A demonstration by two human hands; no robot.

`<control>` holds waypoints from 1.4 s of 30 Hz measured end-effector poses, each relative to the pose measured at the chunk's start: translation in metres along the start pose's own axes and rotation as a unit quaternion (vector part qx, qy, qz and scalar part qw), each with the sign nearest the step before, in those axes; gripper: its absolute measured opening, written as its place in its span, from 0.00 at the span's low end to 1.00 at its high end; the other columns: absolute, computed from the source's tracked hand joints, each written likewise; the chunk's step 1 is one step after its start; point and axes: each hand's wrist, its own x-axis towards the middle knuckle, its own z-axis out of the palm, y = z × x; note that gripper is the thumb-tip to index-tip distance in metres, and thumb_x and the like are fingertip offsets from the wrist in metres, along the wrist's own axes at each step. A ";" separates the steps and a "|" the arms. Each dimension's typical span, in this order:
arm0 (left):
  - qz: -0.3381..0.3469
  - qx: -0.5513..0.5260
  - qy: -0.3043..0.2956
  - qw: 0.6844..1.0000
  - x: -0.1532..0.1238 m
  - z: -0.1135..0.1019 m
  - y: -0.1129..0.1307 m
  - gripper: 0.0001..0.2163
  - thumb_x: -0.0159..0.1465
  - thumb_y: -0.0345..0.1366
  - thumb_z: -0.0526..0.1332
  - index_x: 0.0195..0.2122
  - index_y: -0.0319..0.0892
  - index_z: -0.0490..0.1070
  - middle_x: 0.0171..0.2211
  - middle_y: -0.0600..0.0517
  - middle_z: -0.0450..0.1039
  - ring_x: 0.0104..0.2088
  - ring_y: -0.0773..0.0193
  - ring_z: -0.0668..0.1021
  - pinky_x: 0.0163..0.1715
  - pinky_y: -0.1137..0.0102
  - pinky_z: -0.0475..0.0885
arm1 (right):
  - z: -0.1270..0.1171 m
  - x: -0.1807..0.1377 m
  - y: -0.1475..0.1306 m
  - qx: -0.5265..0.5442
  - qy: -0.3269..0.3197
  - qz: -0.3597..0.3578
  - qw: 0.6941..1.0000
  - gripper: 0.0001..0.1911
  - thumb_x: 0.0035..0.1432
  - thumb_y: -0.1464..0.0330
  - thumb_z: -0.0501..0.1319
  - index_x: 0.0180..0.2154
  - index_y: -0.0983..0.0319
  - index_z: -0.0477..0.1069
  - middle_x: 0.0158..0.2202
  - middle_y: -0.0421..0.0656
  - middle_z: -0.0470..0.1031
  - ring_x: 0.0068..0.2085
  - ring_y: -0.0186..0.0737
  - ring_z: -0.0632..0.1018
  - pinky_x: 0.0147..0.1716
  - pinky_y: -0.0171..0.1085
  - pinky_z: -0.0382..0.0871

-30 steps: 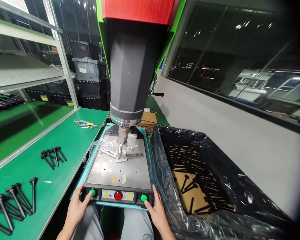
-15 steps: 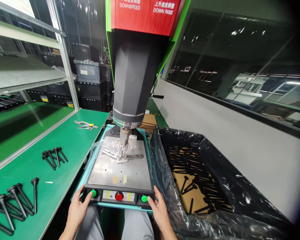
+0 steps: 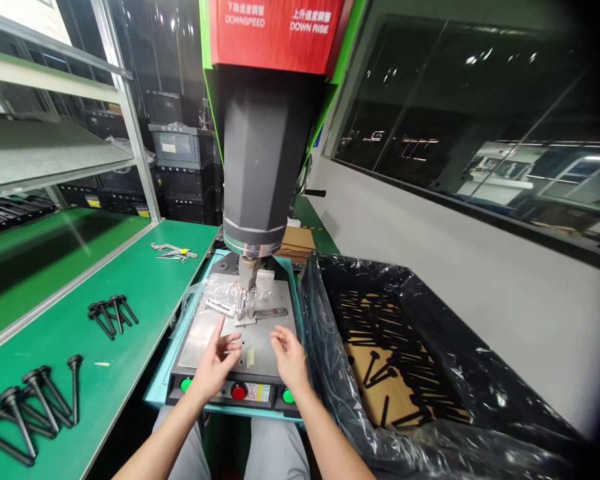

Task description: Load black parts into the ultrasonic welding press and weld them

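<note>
My left hand hovers over the front of the machine's metal base plate, empty, with its index finger pointing forward and the others loosely bent. Across from it, my right hand is also empty, its fingers slightly curled and apart from the thumb. Between and beyond them, the press machine's metal tip reaches down to a small fixture wrapped in clear plastic. A green button, a red button and another green button line the front panel below my hands.
On the green table at left lie several black bolt-like parts with threaded shafts, and more farther back. Hex keys and a metal tool are behind them. A bin lined with black plastic at right holds many black parts on cardboard.
Both hands have left the green buttons at the panel's ends and moved inward and forward over the base plate. The view has shifted slightly.
</note>
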 end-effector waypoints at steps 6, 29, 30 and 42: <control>-0.014 -0.063 0.009 0.998 0.031 0.025 0.020 0.45 0.52 0.37 0.72 0.68 0.51 0.51 0.63 0.41 0.62 0.45 0.59 0.80 0.46 0.65 0.75 | 0.032 0.044 -0.010 -0.028 -0.033 -0.049 0.998 0.19 0.59 0.56 0.58 0.44 0.62 0.77 0.41 0.49 0.80 0.42 0.50 0.80 0.42 0.46 0.74; 0.081 0.013 0.024 0.996 0.059 0.011 0.048 0.34 0.57 0.42 0.68 0.63 0.45 0.61 0.65 0.43 0.60 0.46 0.56 0.78 0.47 0.60 0.74 | 0.041 0.093 -0.078 -0.086 -0.094 -0.104 0.986 0.11 0.57 0.62 0.62 0.40 0.61 0.75 0.42 0.46 0.76 0.45 0.47 0.75 0.48 0.44 0.68; 0.079 0.027 0.020 0.996 0.057 0.009 0.043 0.34 0.57 0.43 0.68 0.64 0.45 0.60 0.65 0.42 0.61 0.45 0.57 0.78 0.48 0.59 0.74 | 0.034 0.080 -0.076 -0.031 -0.108 -0.061 0.992 0.13 0.57 0.60 0.63 0.40 0.61 0.75 0.40 0.46 0.76 0.42 0.45 0.76 0.44 0.42 0.69; -0.013 0.129 -0.116 0.985 -0.041 -0.010 0.016 0.14 0.59 0.44 0.64 0.39 0.38 0.76 0.30 0.50 0.75 0.31 0.63 0.74 0.33 0.69 0.69 | 0.044 -0.009 -0.081 0.251 -0.178 0.150 0.940 0.24 0.46 0.53 0.74 0.38 0.62 0.75 0.31 0.42 0.76 0.31 0.36 0.74 0.25 0.31 0.67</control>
